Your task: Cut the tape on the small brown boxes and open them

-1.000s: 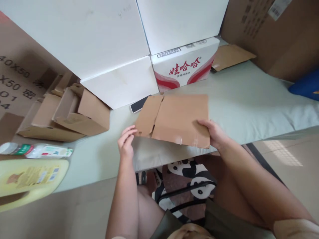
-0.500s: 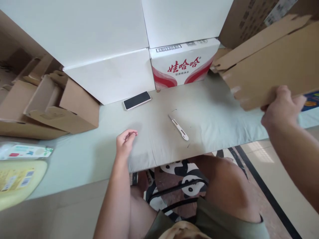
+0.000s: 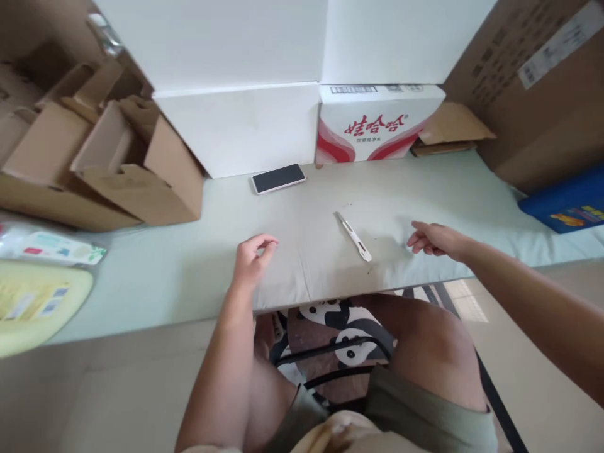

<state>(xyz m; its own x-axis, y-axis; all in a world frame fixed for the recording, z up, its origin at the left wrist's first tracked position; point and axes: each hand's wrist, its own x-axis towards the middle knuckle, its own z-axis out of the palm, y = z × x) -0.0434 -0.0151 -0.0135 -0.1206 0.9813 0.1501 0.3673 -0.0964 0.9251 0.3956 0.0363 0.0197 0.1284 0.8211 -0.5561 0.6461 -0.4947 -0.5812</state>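
Note:
My left hand [image 3: 255, 257] hovers over the left part of the cloth-covered table, its fingers curled and the thumb and forefinger tips brought together, with nothing visible in them. To its right lies a white utility knife [image 3: 353, 237], slanted on the cloth, its blade end pointing away from me. On the knife's other side is my right hand [image 3: 434, 240], empty, its forefinger stretched out and the other fingers loosely bent. Beyond my left hand, a phone [image 3: 278, 178] with a dark screen and pale edge rests by the white boxes.
White boxes [image 3: 236, 129] and a white carton with red lettering [image 3: 372, 129] line the back. Open cardboard boxes [image 3: 141, 182] stand left, above a yellow package [image 3: 40, 302]. Flat cardboard [image 3: 455, 126], a large brown carton [image 3: 509, 100] and a blue box [image 3: 566, 204] are at right.
My right hand has let go of the cardboard box and moved left, toward the knife. My left hand stays curled over the table. The view has shifted slightly.

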